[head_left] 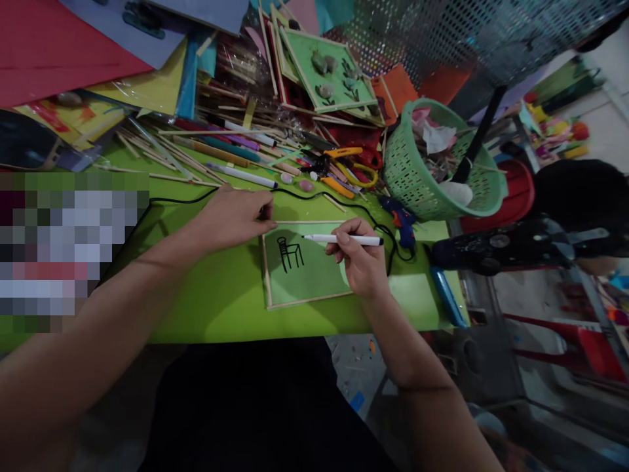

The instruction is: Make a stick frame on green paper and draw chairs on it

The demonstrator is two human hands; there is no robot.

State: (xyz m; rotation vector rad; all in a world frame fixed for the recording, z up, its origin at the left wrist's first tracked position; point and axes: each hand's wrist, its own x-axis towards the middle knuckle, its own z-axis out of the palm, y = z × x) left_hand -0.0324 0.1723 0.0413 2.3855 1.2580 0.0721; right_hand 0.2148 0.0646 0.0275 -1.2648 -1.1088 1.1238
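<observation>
My right hand (358,255) is closed around a white marker (356,240) with a black end cap. The marker's dark tip points left, just over or on a green card (314,282); I cannot tell whether it touches. Thin wooden sticks frame the card, and a chair drawn in black lines (291,254) stands on its left part. At the card's upper left corner rests my left hand (236,216). Its fingers are loosely bent and apart, and the thumb touches the frame's edge. My right hand hides the card's right side.
A green basket (398,154) with scraps stands at the right, near a blue glue gun (405,226) and its black cord. Scissors (351,170), pens, and wooden sticks crowd the back. Behind lie framed cards (339,49). A black stand (491,246) juts in from the right.
</observation>
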